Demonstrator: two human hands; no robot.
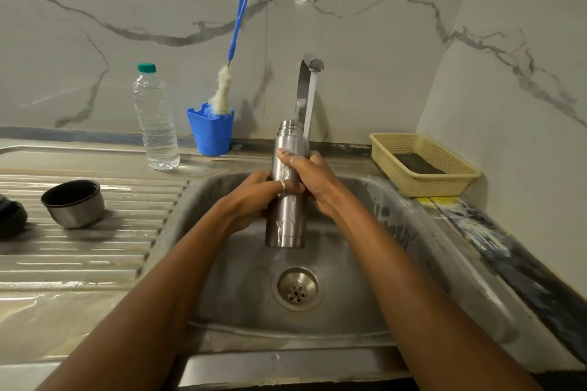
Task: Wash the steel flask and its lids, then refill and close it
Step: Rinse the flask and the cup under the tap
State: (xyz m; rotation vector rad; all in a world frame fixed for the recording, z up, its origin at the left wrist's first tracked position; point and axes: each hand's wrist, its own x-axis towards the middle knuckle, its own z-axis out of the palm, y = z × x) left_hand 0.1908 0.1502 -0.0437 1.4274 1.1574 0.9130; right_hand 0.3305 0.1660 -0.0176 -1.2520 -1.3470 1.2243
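The steel flask [287, 219] stands upright and uncapped over the sink basin [365, 263], wet, under the running tap [309, 73]. My left hand [257, 200] grips its middle from the left, a ring on one finger. My right hand [313, 179] wraps around it from the right, a little higher. The stream falls just right of the flask's threaded neck. The steel cup lid [74, 203] sits mouth up on the ribbed drainboard [82, 251] at left. A dark lid [11, 216] lies at the far left edge, partly cut off.
A clear water bottle with a green cap [155, 120] and a blue cup [211, 132] holding a bottle brush [225, 86] stand by the back wall. A beige basket [425, 165] with a dark pad sits right of the sink. The drain [297, 288] lies below the flask.
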